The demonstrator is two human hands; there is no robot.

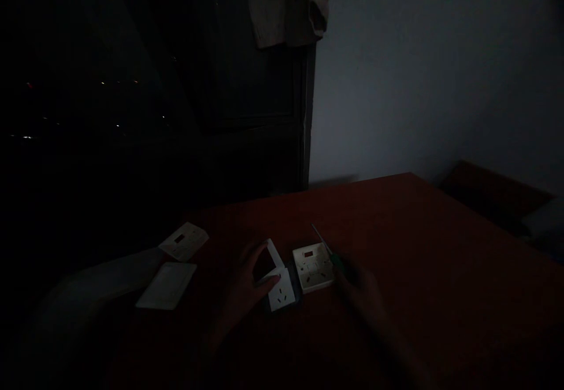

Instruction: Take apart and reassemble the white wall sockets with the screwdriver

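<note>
My left hand [247,284] is curled around a white wall socket [282,293]. Its thumb presses on the socket's face, just above the plug slots, and the fingertips reach the top of a raised white strip [275,254], perhaps a cover frame. To the right of the socket, an open white mounting box [314,268] lies on the red-brown table [374,214]. In my right hand [359,290] is a screwdriver with a green handle [338,261]. Its thin shaft points up and left past the box's upper right corner. Dim light hides finger detail.
At the table's left side lie a white blank plate [166,285] and a folded, printed paper or card piece [184,241]. A dark window stands behind on the left, with cloth [288,5] hanging over it. A pale wall [418,73] rises behind the table.
</note>
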